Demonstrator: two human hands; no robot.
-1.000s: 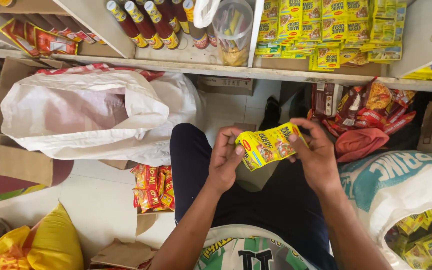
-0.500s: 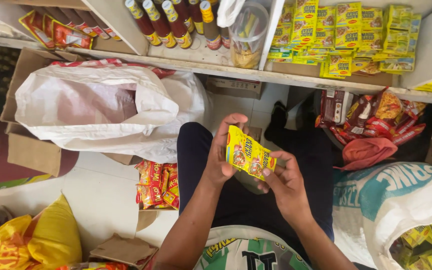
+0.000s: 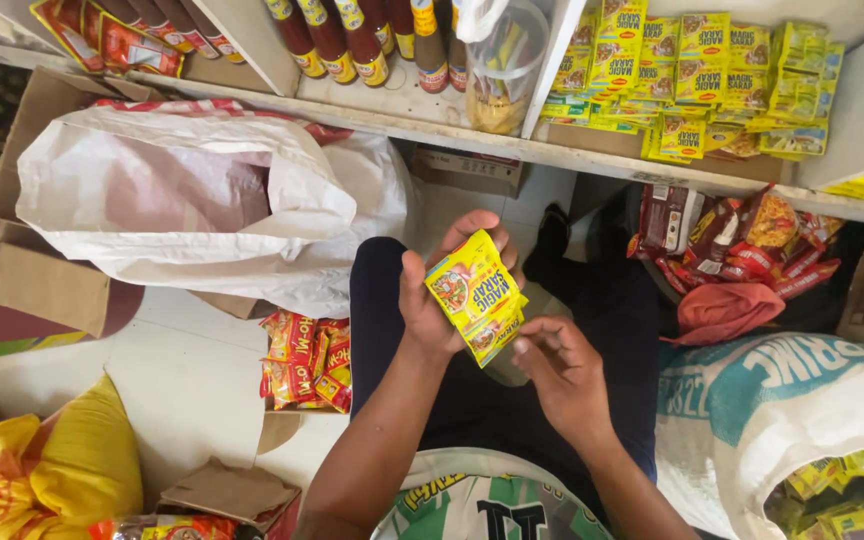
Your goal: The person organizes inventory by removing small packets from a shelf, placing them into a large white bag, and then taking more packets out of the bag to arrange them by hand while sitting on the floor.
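Sachets (image 3: 474, 300), a small yellow stack, sit gripped in the left hand (image 3: 437, 300) while the loosely curled, empty right hand (image 3: 560, 372) fingers their lower edge.

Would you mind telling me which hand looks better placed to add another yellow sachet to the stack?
Probably the right hand: its fingers only brush the yellow sachets, while the left hand grips them.
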